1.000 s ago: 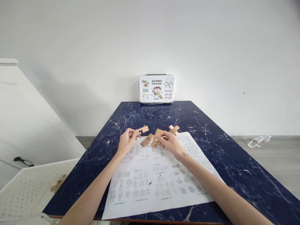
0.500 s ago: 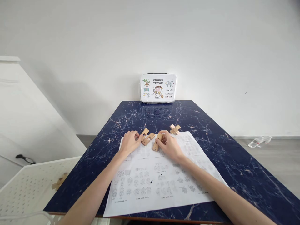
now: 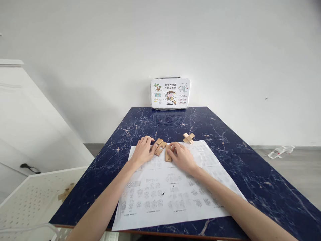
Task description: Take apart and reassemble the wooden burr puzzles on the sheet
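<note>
Over the far part of a printed sheet [image 3: 160, 180] are my two hands, working on flat wooden puzzle pieces. My left hand [image 3: 142, 150] has its thumb and fingers closed at the near-left edge of a light wooden piece [image 3: 158, 142]. A notched wooden piece [image 3: 159, 152] lies against it, between the hands. My right hand [image 3: 184, 158] grips a wooden block marked with a 2 [image 3: 168, 155], thumb on its face and fingers behind. Just beyond the right hand sits a cross-shaped wooden puzzle [image 3: 188, 138].
A white cartoon-printed case [image 3: 170, 93] leans on the wall at the back of the dark blue marbled table [image 3: 165, 124]. At lower left, a white perforated surface [image 3: 32, 197] carries more wooden pieces [image 3: 66, 192]. Clear plastic [image 3: 281, 152] lies on the floor at right.
The left-side pieces now lie closer together, pushed right by my left hand, whose fingers are more extended. The block marked 2 has turned more upright in my right hand.
</note>
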Tool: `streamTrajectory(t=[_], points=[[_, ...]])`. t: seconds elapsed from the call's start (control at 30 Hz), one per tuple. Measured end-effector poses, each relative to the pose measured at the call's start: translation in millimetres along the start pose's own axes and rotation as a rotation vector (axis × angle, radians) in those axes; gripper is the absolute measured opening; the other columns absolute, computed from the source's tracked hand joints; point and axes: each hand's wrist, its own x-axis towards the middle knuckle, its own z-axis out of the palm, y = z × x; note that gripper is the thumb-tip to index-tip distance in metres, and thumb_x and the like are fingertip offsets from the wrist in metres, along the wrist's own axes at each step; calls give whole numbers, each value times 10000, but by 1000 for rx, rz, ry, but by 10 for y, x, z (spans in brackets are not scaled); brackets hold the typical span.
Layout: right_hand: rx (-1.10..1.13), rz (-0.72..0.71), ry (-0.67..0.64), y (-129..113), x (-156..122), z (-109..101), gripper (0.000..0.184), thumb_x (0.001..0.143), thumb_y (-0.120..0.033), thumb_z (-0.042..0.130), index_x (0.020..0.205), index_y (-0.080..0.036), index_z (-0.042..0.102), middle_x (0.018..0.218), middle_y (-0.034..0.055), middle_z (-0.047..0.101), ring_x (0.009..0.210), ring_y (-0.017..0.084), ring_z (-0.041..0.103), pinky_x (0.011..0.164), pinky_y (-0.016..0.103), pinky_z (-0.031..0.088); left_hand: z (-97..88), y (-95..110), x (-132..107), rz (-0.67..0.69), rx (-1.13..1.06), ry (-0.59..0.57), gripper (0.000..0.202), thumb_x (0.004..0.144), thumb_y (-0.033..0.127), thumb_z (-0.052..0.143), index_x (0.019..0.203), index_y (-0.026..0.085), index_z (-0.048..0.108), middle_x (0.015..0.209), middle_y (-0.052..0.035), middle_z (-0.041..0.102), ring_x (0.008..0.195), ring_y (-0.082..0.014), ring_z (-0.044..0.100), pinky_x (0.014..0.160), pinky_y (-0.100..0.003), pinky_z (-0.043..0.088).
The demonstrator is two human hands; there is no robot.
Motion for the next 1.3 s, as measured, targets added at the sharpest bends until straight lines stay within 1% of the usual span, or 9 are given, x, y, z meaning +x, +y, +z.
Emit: streamTrajectory(t=[0.13,0.3,0.4,0.5,0.63,0.87,1.1,1.23,1.3], points=[[73,-58,-36,-11,3,4,228,1009,-285,567,1210,-183,605,978,65,712,852,225,654,795,350,497,29,-26,-3,64,-101,11,353,1057,287,435,1394,204,502,1548,-161,479,1462,-332,428,1197,-561,383],[106,-103,-45,-48,-13,-10,235,986,-251,570,1203,-173,617,1014,77,710,821,214,640,772,345,511,-18,11,-12,91,-234,-89,445,1072,253,364,1509,229,438,1623,-137,448,1526,-292,391,1254,-551,328],[115,-147,-47,-59,-25,-10,217,986,-218,544,1184,-193,629,1038,75,708,800,200,634,781,340,518,-64,56,-24,131,-240,-153,476,1056,389,490,1517,273,471,1648,-106,445,1531,-312,398,1252,-542,327],[104,-180,-57,-47,-29,4,263,979,-179,514,1212,-198,634,1012,74,700,814,205,639,821,350,526,-80,84,-34,191,-179,-205,634,968,557,638,1526,293,490,1671,-95,423,1545,-355,366,1257,-558,299],[94,-178,-87,-21,-22,22,286,969,-163,495,1219,-187,632,1006,81,688,823,211,633,842,369,524,-85,94,-35,198,-127,-241,554,974,549,622,1469,308,565,1588,-71,533,1523,-365,380,1249,-563,284],[80,-168,-93,-2,-25,34,261,972,-202,510,1204,-194,628,982,70,676,788,201,618,798,355,514,-145,161,-32,101,-67,-172,400,870,203,596,1264,270,625,1339,-55,668,1277,-300,546,1104,-483,418],[62,-163,-84,-11,-29,32,250,970,-187,510,1191,-194,626,970,68,679,778,200,613,787,343,502,-88,182,-51,-194,92,-50,233,863,186,588,1083,232,649,1200,-82,668,1134,-313,575,1019,-483,437],[68,-160,-64,-25,-36,27,275,976,-175,498,1230,-189,603,1048,87,684,819,206,637,812,354,514,-91,184,-83,-241,168,-17,192,871,190,577,1044,230,650,1153,-93,665,1114,-321,578,986,-483,439],[59,-178,4,-10,-21,15,265,976,-168,493,1219,-188,596,1107,105,681,894,229,650,852,376,518,-97,181,-96,-241,184,-12,191,873,200,580,1052,226,641,1146,-104,668,1106,-332,585,986,-504,437]])
